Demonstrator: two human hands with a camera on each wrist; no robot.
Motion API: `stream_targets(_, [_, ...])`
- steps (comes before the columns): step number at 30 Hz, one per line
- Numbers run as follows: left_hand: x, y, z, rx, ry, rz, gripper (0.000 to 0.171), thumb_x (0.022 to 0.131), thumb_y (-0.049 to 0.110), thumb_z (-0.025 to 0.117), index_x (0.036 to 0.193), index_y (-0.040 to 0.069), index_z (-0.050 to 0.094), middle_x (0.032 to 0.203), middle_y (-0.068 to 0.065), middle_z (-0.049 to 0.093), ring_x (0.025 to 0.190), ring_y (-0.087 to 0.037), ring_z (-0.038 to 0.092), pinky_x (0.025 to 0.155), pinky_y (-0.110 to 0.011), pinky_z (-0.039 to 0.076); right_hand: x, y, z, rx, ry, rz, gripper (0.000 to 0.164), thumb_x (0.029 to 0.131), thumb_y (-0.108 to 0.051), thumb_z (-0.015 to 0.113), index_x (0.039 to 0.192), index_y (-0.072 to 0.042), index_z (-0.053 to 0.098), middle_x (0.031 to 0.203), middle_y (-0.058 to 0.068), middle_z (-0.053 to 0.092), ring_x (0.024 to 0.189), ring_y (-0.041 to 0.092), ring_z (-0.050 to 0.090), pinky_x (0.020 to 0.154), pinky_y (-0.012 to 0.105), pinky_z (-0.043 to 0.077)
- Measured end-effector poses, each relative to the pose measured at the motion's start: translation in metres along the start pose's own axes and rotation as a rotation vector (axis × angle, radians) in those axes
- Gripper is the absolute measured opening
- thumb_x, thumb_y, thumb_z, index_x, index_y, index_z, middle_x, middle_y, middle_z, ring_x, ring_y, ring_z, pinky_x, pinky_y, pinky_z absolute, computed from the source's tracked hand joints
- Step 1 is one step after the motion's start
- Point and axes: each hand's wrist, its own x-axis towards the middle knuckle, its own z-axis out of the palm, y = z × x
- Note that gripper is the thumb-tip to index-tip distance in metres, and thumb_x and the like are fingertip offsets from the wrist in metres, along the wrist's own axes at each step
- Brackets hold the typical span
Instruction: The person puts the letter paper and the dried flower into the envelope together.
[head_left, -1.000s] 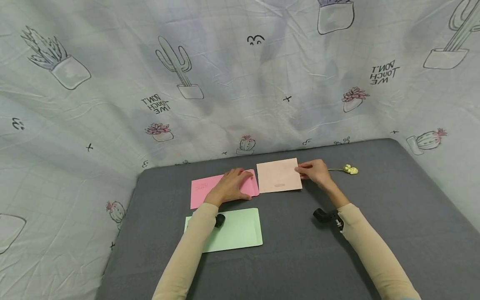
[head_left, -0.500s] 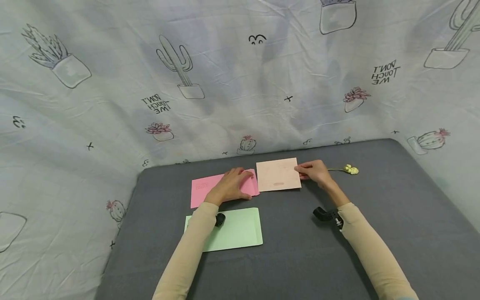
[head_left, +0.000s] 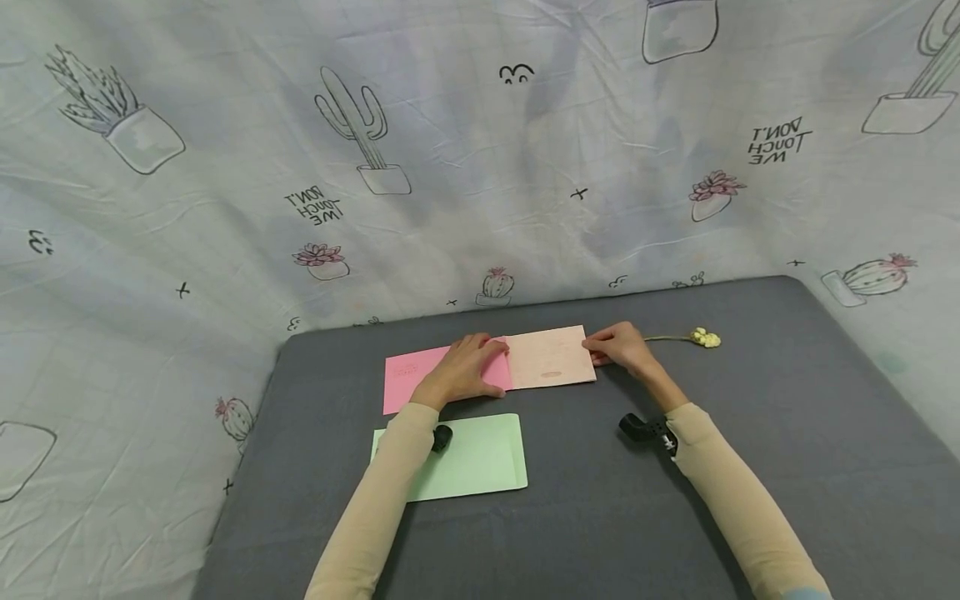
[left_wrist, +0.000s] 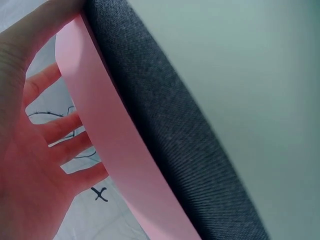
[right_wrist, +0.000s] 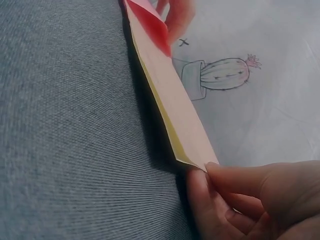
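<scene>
My left hand (head_left: 463, 371) spans a flat pink envelope (head_left: 411, 377) at the back of the table, thumb on the near edge and fingers at the far edge. The left wrist view shows the envelope (left_wrist: 112, 120) as a pink strip between thumb and spread fingers. My right hand (head_left: 621, 345) pinches the right edge of a peach card (head_left: 547, 360) between thumb and fingers. The card's left end sits in the envelope's right-hand opening. In the right wrist view, the pink mouth bulges over the card (right_wrist: 172, 95), and a yellowish layer shows along its lower edge.
A green envelope (head_left: 480, 457) lies nearer the front, partly under my left sleeve (head_left: 390, 492). Right of my right hand lies a yellow flower (head_left: 705, 337) on a thin stem. A printed cloth (head_left: 450, 150) hangs behind the grey table (head_left: 585, 517).
The peach card has moved left with my right hand, from beside the pink envelope to partly inside its opening. My left hand has stayed on the envelope.
</scene>
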Motion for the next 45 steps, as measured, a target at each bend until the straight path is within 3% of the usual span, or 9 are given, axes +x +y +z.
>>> stream_targets(17, [0.002,-0.001,0.0,0.002,-0.001,0.006,0.072,0.077,0.046,0.081,0.138,0.024,0.05,0.143,-0.011,0.044,0.134,-0.029,0.039,0.115,-0.049,0.025,0.008,-0.008,0.01,-0.006,-0.002,-0.007,0.029,0.092,-0.004,0.065,0.109,0.02,0.064,0.083,0.017,0.071,0.064,0.01,0.065,0.063,0.026,0.058])
stream_targets(25, [0.004,-0.001,-0.001,0.002,-0.014,-0.004,0.074,0.077,0.048,0.08,0.14,0.025,0.048,0.145,-0.01,0.043,0.136,-0.028,0.037,0.116,-0.048,0.024,0.009,-0.009,0.013,0.036,0.089,0.001,0.027,0.089,0.0,0.069,0.108,0.018,0.065,0.089,0.023,0.071,0.059,0.006,0.064,0.061,0.023,0.057])
stream_targets(31, [0.004,-0.002,0.0,-0.001,-0.015,-0.019,0.073,0.077,0.048,0.081,0.139,0.025,0.049,0.145,-0.009,0.043,0.136,-0.027,0.037,0.116,-0.047,0.023,0.011,-0.01,0.013,0.076,0.061,0.013,0.027,0.09,0.003,0.066,0.111,0.019,0.063,0.097,0.03,0.069,0.061,0.005,0.067,0.064,0.023,0.058])
stream_targets(45, [0.004,-0.003,0.001,0.0,-0.002,-0.009,0.074,0.076,0.049,0.081,0.139,0.025,0.049,0.144,-0.01,0.044,0.135,-0.028,0.038,0.115,-0.048,0.025,0.011,-0.014,0.017,0.12,0.073,0.023,0.027,0.092,0.004,0.062,0.112,0.022,0.061,0.091,0.028,0.07,0.063,0.007,0.068,0.065,0.025,0.058])
